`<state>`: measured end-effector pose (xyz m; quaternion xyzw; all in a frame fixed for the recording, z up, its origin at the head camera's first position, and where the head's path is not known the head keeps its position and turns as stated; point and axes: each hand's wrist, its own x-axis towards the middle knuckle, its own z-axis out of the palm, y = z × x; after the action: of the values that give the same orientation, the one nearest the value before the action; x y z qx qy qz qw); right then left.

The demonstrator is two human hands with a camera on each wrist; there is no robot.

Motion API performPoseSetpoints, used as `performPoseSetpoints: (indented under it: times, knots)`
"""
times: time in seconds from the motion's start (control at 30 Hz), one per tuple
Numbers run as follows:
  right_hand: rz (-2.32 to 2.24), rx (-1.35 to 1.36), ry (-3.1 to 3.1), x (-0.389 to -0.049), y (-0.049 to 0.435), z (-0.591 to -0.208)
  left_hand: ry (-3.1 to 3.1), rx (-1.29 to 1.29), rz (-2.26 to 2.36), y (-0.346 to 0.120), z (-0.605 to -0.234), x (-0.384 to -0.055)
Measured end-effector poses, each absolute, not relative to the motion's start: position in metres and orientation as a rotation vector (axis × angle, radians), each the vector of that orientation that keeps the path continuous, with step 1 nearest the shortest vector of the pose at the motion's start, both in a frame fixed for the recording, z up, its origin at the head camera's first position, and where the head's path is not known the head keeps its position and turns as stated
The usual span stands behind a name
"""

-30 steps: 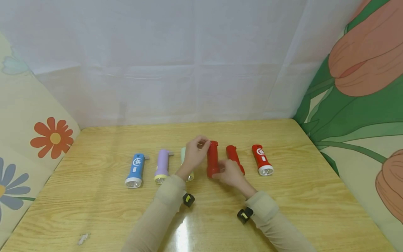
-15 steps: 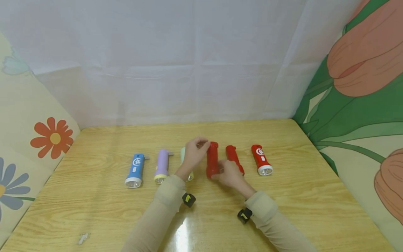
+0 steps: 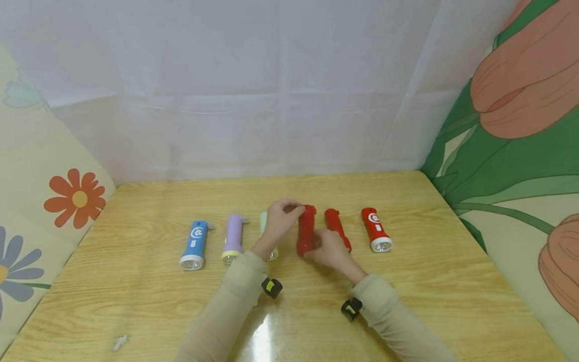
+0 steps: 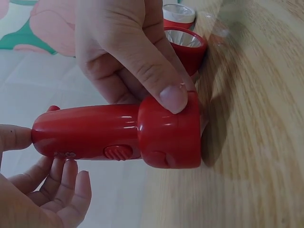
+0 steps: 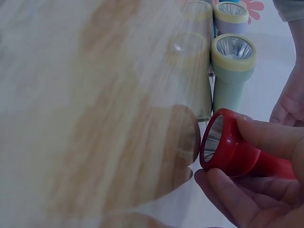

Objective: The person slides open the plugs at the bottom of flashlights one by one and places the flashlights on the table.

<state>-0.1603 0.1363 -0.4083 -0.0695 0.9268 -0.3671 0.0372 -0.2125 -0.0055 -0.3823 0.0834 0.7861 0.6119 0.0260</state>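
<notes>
The left hand's fingers pinch a red flashlight at its twelve-o'clock end; the right hand's grip six o'clock. At nine, I see a mint flashlight partly hidden.

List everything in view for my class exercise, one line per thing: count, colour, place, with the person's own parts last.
Blue flashlight: one, blue with white rim, far left of the row
Purple flashlight: one, purple with yellow rim, right of the blue one
Mint flashlight: one, mint with yellow rim, partly behind the left wrist in the head view
Held flashlight: one, red, between both hands
Red-rimmed flashlight: one, red, beside the right hand
White-rimmed flashlight: one, red, far right
Scrap: one, whitish, table's near left; too small to identify
Table: one, wood-toned, underneath
Cloth: one, white, behind
Flower-print panels: two, multicoloured, either side
Wrist units: two, black, at the cuffs
Sleeves: two, beige, foreground
Left hand: one, at the held flashlight's tail
Right hand: one, at its head
</notes>
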Motion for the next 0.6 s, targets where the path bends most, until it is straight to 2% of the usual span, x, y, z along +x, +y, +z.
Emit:
performPoseSetpoints:
  times: [0.6]
  knots:
    - [-1.184,-0.250,2.802,-0.1630,0.1394,-0.4067,2.417,0.321,1.897,-0.0068,-0.3829,-0.2090]
